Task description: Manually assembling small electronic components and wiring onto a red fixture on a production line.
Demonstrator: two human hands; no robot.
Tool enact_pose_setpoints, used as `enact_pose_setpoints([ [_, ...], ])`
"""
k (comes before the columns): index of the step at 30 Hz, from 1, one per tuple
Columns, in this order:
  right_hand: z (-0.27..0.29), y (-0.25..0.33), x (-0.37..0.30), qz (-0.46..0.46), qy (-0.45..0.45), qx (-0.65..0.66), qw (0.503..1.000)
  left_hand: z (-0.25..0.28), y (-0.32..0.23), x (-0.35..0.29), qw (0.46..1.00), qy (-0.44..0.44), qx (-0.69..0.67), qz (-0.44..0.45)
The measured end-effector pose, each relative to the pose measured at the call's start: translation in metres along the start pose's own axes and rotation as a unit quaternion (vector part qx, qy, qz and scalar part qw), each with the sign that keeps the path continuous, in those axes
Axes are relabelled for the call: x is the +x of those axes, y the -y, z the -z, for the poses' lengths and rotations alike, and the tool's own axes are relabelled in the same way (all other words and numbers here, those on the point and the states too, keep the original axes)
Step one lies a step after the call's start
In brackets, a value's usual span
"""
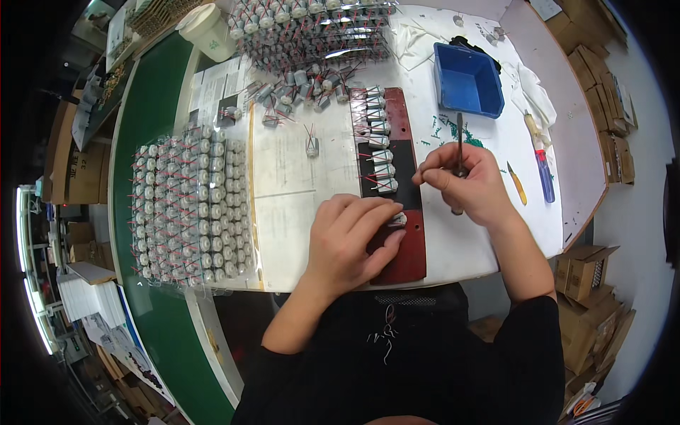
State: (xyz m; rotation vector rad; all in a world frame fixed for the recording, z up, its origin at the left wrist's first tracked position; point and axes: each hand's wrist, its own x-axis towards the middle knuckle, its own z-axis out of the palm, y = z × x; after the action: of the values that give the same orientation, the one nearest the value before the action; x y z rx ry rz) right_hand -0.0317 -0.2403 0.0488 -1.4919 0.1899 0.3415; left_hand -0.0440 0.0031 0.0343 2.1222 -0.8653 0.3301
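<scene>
My left hand point(352, 237) is closed on a small motor point(399, 220) at the near, red part of a long fixture board point(404, 255). The fingers cover most of that motor. Held upright in my right hand point(473, 180) is a tool like a screwdriver point(460, 134), its dark shaft pointing up, to the right of the board. A row of similar motors point(382, 157) with red wires lies along the board's left edge, beyond my left hand. One loose motor point(312, 146) lies by itself left of the row.
Clear plastic trays of motors point(191, 212) stand at left, others point(312, 32) at the back, beside a loose motor pile point(301, 88). Right of the board are a blue bin point(469, 81), small green pieces point(464, 134), a red-and-blue screwdriver point(544, 177) and yellow-handled tweezers point(517, 185).
</scene>
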Motion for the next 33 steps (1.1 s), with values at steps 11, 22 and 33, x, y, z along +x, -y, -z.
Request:
enact_pose_setpoints([
  [11, -0.023, -0.023, -0.007, 0.136, 0.126, 0.066, 0.98, -0.008, -0.002, 0.005, 0.985, -0.045, -0.157, 0.057],
  [22, -0.025, -0.03, -0.009, 0.169, 0.057, 0.022, 0.984, -0.01, 0.001, 0.006, 0.995, -0.062, -0.075, 0.029],
  [33, -0.01, -0.016, -0.003, 0.007, 0.14, -0.107, 0.984, -0.012, 0.026, -0.012, 0.988, 0.023, -0.126, 0.091],
])
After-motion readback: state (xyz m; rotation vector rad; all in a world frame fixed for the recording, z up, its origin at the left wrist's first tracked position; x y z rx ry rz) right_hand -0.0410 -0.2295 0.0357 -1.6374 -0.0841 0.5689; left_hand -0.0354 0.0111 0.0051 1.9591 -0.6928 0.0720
